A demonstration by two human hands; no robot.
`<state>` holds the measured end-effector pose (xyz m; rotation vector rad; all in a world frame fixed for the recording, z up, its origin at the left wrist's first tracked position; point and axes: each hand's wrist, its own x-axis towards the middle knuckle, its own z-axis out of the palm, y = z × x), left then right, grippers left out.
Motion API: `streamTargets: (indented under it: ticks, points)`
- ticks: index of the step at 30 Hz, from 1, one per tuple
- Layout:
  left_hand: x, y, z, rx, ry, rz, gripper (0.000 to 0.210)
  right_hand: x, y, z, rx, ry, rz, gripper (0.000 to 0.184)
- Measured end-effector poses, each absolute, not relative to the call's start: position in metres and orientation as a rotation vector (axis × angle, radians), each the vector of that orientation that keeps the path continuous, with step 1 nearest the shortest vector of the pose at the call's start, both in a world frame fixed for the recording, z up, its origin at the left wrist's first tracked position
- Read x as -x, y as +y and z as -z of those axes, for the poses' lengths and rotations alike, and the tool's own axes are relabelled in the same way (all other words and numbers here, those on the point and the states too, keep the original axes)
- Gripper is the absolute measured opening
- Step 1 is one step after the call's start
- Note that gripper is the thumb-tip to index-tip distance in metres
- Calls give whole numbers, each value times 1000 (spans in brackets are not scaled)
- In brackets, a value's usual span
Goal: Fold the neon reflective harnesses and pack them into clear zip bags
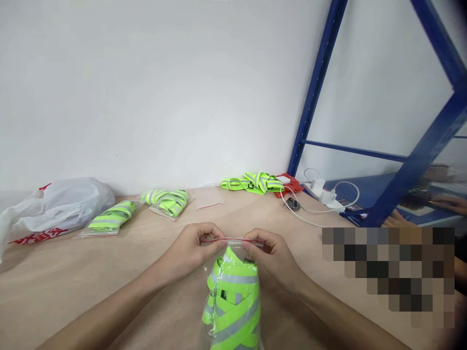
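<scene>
A clear zip bag (237, 243) with a red seal line hangs between my hands, its top edge toward the wall. Inside it lies a folded neon-yellow reflective strap (235, 296) with grey stripes and a small black buckle. My left hand (199, 245) pinches the left part of the bag's zip edge between thumb and fingers. On the right part of the same edge, my right hand (270, 250) pinches in the same way. The two thumbs are a short way apart along the seal.
Bagged straps (166, 201) and another bagged strap (113, 216) lie at the back left beside a white plastic bag (69, 201). A flat zip bag (209, 198), loose straps (259, 182), a cable and chargers (328, 194) sit farther right. A blue frame (397, 180) stands near a co-worker's hand (397, 219).
</scene>
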<state>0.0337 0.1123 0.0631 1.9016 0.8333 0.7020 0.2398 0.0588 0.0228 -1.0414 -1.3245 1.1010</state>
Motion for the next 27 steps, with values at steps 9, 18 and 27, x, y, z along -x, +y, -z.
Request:
streamTargets:
  ticks: [9, 18, 27]
  points:
    - [-37, 114, -59, -1827, 831, -646, 29, -234, 56, -14, 1053, -1324, -1117, 30]
    - [-37, 115, -52, -1778, 787, -609, 29, -238, 61, -6, 1051, -1371, -1090, 32]
    - [-38, 116, -51, -1723, 826, -559, 33, -239, 64, -5, 1101, -1403, -1091, 28]
